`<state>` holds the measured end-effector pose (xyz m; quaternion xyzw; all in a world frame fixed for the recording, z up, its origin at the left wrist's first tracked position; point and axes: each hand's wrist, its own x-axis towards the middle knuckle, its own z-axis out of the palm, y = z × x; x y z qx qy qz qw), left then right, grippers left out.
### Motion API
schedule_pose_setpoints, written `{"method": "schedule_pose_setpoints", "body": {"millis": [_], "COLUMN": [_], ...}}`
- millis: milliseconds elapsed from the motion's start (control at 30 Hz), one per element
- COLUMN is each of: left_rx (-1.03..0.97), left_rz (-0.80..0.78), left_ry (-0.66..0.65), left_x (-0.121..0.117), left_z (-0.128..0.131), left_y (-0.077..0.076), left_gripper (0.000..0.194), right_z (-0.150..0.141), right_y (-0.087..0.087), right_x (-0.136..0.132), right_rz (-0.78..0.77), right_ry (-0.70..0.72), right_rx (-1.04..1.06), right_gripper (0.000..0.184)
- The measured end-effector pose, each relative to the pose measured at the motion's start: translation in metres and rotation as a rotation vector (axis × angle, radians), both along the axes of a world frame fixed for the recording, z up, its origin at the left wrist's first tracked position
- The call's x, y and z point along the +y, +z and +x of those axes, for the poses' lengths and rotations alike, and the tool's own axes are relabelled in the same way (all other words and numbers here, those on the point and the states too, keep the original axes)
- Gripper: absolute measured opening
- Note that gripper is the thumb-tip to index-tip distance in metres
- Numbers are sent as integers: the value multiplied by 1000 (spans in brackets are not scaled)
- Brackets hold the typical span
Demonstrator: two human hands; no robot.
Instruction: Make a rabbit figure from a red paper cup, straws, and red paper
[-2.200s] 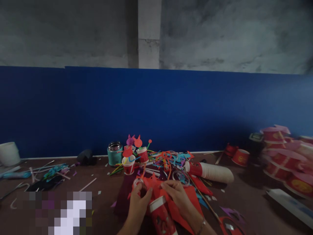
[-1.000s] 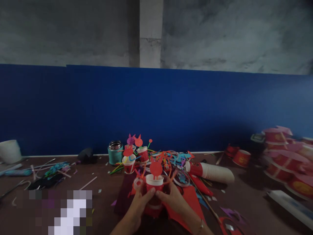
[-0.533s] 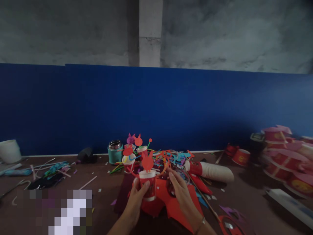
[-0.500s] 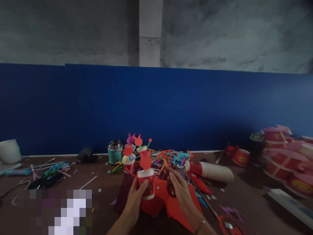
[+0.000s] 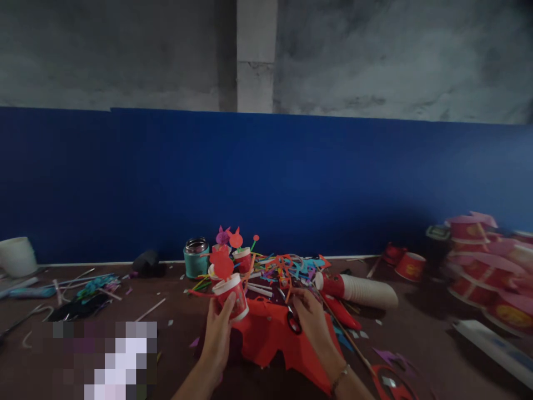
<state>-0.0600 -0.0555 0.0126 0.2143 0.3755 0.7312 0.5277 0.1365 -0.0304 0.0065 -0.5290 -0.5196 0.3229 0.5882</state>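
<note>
- Two hands: the left hand (image 5: 218,326) grips a tilted paper cup (image 5: 237,293) above the table (image 5: 177,350), where light pressure should spare its wall; the right hand's (image 5: 310,314) hold cannot be told.
- One cup held, at least two cups behind (image 5: 245,261).
- One pair of scissors (image 5: 290,311), beside the right hand.
- One red cutout (image 5: 224,266), at the held cup's rim.

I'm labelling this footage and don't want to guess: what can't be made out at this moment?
All in the head view:
Left hand: the paper cup it grips hides some of its fingers.
Right hand: detail too small and dim to tell whether it touches the scissors.
Lower left: a pixelated patch covers whatever lies there.
Red-and-pink items: blurred, and cut off by the right edge.
White container: cut off by the left edge.
</note>
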Motion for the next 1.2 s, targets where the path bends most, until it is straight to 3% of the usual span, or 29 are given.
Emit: {"method": "schedule_pose_setpoints", "body": {"millis": [200,333,433,533,633,733,867,967,1200], "left_rx": [199,312,339,330,343,351,304,263,228], "left_rz": [16,26,34,42,52,75,29,-11,12], "left_ry": [111,34,-66,-112,-209,-284,-165,-104,-112], "left_x": [5,7,4,-4,-11,-14,-11,-11,-14], "left_z": [-16,-11,0,11,19,21,17,12,10], "left_y": [5,1,-4,-7,-10,-14,-16,-8,9], "left_gripper": [51,52,57,69,77,67,53,51,37], "right_z": [7,5,-3,-14,-24,-28,-26,-25,-28], "right_y": [-3,-3,-1,3,5,5,2,2,16], "right_x": [1,2,-3,-14,-26,-32,-30,-29,-39], "right_rz": [-5,-51,-117,-178,-136,-160,-191,-194,-224], "right_ry": [0,31,215,463,599,630,649,648,768], "right_rx": [-233,-271,-168,-7,56,35,17,25,-9], "right_gripper": [23,21,27,45,64,60,45,42,46]}}
